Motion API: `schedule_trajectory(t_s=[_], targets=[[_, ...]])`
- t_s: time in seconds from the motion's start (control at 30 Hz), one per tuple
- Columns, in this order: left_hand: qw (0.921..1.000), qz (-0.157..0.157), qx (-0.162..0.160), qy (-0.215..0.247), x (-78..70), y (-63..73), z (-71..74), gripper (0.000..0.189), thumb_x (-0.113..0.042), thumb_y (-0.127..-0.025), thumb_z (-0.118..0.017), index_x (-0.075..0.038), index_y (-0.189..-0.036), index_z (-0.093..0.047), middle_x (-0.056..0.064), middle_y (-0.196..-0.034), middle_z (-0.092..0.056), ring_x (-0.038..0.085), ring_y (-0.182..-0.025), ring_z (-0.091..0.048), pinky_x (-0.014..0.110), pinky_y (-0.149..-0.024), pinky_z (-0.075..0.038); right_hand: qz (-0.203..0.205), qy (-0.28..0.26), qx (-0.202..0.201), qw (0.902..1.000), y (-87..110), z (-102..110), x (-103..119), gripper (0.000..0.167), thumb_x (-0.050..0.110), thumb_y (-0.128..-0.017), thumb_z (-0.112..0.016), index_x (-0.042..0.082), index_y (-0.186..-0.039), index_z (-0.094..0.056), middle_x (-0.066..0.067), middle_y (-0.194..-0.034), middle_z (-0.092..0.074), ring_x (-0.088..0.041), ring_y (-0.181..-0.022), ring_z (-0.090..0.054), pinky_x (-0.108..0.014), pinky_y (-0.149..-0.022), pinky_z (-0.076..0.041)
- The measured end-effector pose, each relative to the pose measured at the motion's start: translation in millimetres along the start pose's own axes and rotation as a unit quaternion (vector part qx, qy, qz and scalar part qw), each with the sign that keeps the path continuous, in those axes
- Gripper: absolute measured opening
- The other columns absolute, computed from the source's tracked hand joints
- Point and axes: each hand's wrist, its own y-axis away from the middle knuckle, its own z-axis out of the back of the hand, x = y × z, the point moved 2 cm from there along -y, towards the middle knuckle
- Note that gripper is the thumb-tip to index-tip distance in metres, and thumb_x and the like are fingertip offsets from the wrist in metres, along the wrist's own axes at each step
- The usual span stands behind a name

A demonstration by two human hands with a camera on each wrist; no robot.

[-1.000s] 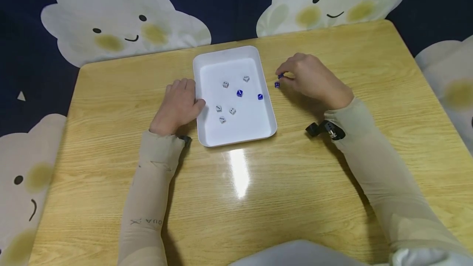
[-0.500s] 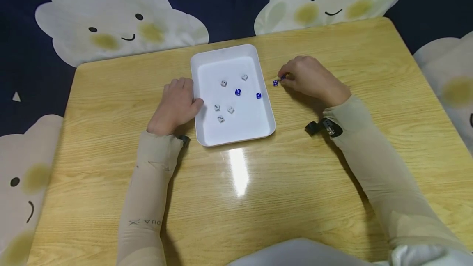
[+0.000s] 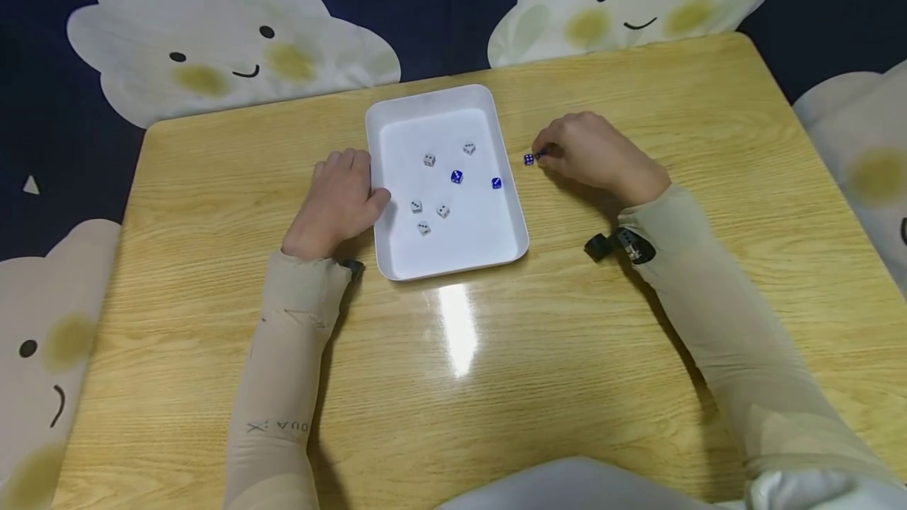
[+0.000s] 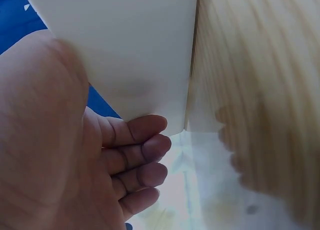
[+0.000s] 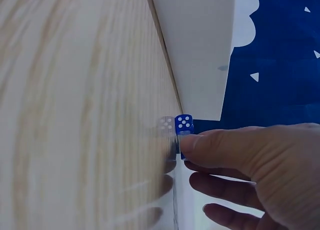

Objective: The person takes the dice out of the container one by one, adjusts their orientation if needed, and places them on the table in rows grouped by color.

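A shallow white tray (image 3: pixel 471 246) lies on the table with several white dice and two blue dice inside. My left hand (image 3: pixel 331 205) holds its left wall, the thumb over the rim and the other fingers along the outside, as the left wrist view also shows. To the right of the tray, my right hand (image 3: pixel 598 152) pinches a blue die (image 3: pixel 541 154) between thumb and fingers, which hide most of it. Right beside it another blue die (image 3: pixel 528 159) rests on the wood; in the right wrist view this die (image 5: pixel 184 123) shows five white dots.
The wooden table (image 3: pixel 397 415) extends on all sides of the tray and reflects a bright light in front of it. A dark blue cloth (image 3: pixel 446 14) with smiling clouds hangs behind the back edge. Small black devices sit at both wrists.
My right hand has shifted slightly toward me, bringing the pinched die from behind the other blue die to its right side. My left hand keeps its place on the tray.
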Motion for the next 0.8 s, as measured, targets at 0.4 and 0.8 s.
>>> schedule_trajectory(t_s=[0.4,0.8], targets=[[1.0,-0.002,-0.002,-0.001,-1.2,-0.3,0.8,0.037,-0.031,-0.093,-0.044,0.002,-0.109,-0.049,0.018,-0.103,-0.05,0.036,-0.099,-0.042,0.048,-0.091,-0.035,-0.011,-0.005,0.008,0.9999,1.9,3.4,1.6,0.027,0.012,-0.095,-0.067,0.001,-0.118,-0.075,-0.019,-0.122,-0.074,-0.037,-0.117,-0.069,-0.052,-0.108,-0.05],[0.9998,-0.016,-0.01,-0.001,-2.9,-2.9,-0.4,0.04,-0.031,-0.093,-0.042,0.004,-0.111,-0.049,0.018,-0.103,-0.051,0.036,-0.099,-0.042,0.048,-0.091,-0.036,0.061,0.0,-0.089,0.9941,11.1,14.7,18.1,0.024,0.019,-0.096,-0.071,0.001,-0.108,-0.078,-0.018,-0.111,-0.078,-0.038,-0.107,-0.068,-0.053,-0.099,-0.051]])
